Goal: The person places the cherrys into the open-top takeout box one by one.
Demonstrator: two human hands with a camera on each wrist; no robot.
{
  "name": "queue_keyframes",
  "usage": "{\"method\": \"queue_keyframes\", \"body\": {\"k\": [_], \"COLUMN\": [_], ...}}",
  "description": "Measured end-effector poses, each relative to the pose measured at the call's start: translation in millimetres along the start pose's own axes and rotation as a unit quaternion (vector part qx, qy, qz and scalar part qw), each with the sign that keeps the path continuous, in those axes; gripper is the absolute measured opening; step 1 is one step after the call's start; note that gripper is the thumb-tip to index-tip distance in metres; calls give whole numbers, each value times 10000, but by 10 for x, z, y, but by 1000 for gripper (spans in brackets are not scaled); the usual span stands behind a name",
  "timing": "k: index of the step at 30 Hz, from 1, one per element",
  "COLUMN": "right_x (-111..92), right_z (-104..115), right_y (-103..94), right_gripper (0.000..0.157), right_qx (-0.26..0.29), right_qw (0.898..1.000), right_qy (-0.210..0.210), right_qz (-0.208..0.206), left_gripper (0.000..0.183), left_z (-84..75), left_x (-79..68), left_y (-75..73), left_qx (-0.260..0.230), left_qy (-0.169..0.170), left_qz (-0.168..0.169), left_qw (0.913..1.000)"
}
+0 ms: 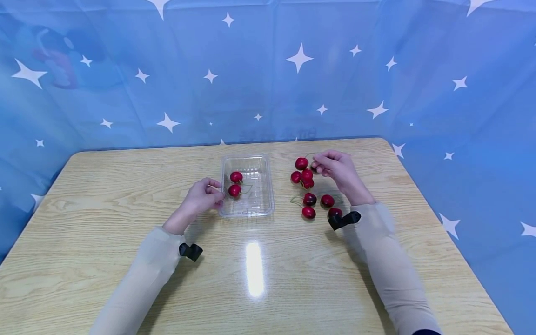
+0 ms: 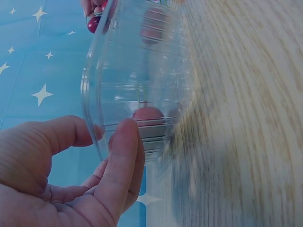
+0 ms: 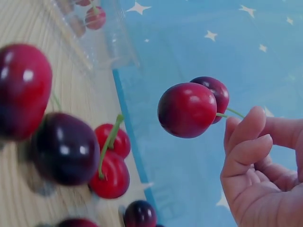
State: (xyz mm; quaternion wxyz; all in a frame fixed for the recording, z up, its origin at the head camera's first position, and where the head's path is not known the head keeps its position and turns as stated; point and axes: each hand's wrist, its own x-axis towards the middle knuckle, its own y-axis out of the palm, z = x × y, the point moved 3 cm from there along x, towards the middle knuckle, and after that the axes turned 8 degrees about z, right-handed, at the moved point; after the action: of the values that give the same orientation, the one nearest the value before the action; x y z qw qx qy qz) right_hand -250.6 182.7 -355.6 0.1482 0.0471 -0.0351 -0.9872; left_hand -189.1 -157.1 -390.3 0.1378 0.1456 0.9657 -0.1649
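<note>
My left hand (image 1: 203, 197) pinches the left rim of a clear plastic box (image 1: 261, 204), thumb and fingers on either side of the wall in the left wrist view. Inside lie two red cherries, an upper cherry (image 1: 236, 177) and a lower cherry (image 1: 234, 190) with a green stem. To the right of the box, my right hand (image 1: 337, 170) pinches the thin green stems of a pair of cherries. In the right wrist view, a bright red cherry (image 3: 185, 111) of this pair hangs in front of a darker cherry (image 3: 218, 94).
Several loose cherries lie on the wooden table (image 1: 125, 195), among them a cluster with a red cherry (image 1: 307, 175) and, nearer, a dark cherry (image 1: 310, 199). The right wrist strap partly covers one cherry (image 1: 335, 212). A blue starred cloth (image 1: 251, 70) hangs behind the table.
</note>
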Motion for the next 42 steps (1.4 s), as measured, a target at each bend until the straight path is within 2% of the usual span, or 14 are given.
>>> {"method": "queue_keyframes", "body": {"k": [6,13,20,29,34,42], "right_x": [40,78,125,209,266,334], "right_z": [8,6,-18,-124,-167,-229], "right_y": [147,328,542,747,856,952], "right_gripper": [11,12,24,17,7,25], "right_qx": [68,-214,-325,-38,83,-848], "right_qw": [9999,9997,9988,9985,9981,9946], "right_qy": [-2,83,196,224,176,127], "right_qz": [83,116,323,499,588,577], "left_gripper": [28,28,29,28,28,28], "left_z": [1,-7,-10,-12,0,7], "left_x": [-3,-11,-12,-13,-7,6], "left_y": [-1,-2,-6,-3,-6,-5], "left_qx": [15,2,-25,11,4,-48], "left_qy": [15,24,54,14,20,-70], "left_qz": [13,29,37,31,20,19], "left_qw": [10000,10000,10000,10000,10000,10000]}}
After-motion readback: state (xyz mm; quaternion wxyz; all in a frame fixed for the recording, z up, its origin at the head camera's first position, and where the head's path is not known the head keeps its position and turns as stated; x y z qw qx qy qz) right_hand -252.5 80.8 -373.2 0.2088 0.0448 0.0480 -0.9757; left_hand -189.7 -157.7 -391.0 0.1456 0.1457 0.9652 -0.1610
